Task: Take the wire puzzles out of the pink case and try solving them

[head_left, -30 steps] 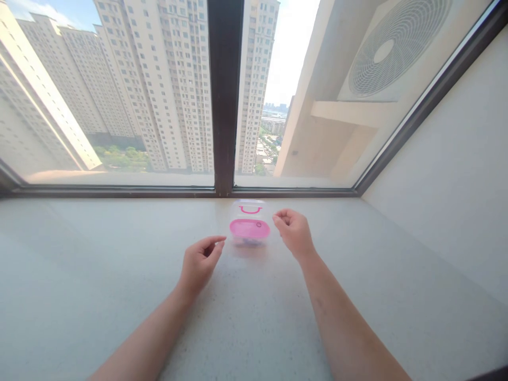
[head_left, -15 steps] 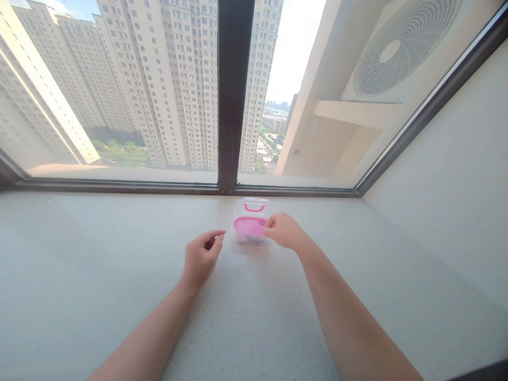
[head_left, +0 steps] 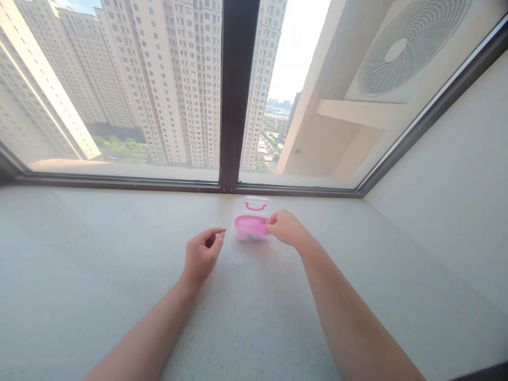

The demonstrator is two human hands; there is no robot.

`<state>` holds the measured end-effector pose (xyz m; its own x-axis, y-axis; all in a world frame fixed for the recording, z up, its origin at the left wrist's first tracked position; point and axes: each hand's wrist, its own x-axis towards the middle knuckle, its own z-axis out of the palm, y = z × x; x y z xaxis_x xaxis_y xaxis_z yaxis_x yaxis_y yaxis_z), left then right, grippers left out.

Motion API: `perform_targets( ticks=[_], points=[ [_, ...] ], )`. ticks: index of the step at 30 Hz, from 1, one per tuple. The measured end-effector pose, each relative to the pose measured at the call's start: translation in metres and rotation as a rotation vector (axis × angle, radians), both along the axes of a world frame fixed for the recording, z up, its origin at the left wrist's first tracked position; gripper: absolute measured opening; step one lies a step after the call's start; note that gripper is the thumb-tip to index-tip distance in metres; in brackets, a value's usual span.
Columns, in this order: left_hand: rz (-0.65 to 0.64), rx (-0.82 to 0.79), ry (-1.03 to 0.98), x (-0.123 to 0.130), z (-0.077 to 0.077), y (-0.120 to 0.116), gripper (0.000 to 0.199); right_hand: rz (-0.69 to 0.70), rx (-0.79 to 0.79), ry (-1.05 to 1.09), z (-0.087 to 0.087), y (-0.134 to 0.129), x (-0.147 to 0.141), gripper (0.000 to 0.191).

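A small clear box with a pink inner tray (head_left: 249,225) rests on the pale speckled sill near the window. Behind the tray stands its clear lid (head_left: 243,205), with a pink handle (head_left: 255,207). A small dark ring (head_left: 263,221) shows at the tray's right end. My right hand (head_left: 284,227) is closed at that end, fingertips pinched at the tray's edge; what they hold, if anything, is too small to make out. Left of the box, my left hand (head_left: 203,254) is in the air, fingers curved, thumb and index tips apart, holding nothing.
The speckled sill (head_left: 246,317) spreads around the box. Behind it runs the dark window frame (head_left: 178,186) with a thick upright post (head_left: 236,95). A white wall (head_left: 448,148) slopes along the right side.
The view has shifted slightly. Both hands keep nearly the same pose beside the box, and the box is still open.
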<state>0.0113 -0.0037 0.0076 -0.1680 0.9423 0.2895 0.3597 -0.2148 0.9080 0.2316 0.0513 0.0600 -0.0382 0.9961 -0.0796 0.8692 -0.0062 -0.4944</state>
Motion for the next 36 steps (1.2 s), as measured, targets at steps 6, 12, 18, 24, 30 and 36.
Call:
perform_targets(
  ticks=[6, 12, 18, 24, 30, 36],
  points=[
    [0.032, 0.008, -0.078, -0.003, -0.004, 0.004, 0.028, -0.089, 0.145, 0.074, 0.017, -0.008, 0.006, 0.018],
    [0.219, 0.010, 0.009, -0.022, -0.008, 0.020, 0.031, -0.042, 0.420, 0.233, 0.015, -0.037, -0.012, 0.017],
    [0.133, -0.101, 0.465, -0.040, -0.014, 0.030, 0.027, 0.167, 0.337, 0.261, -0.050, -0.068, -0.065, 0.012],
    [-0.056, -0.143, 0.576, -0.043, -0.023, 0.031, 0.031, 0.375, 0.317, 0.195, -0.078, -0.067, -0.091, 0.016],
    [-0.141, -0.076, 0.753, -0.038, -0.028, 0.031, 0.034, 0.543, 0.306, -0.010, -0.074, -0.063, -0.096, 0.019],
    [-0.095, -0.079, 0.682, -0.038, -0.025, 0.028, 0.023, 0.517, 0.271, -0.046, -0.074, -0.064, -0.099, 0.017]
  ],
)
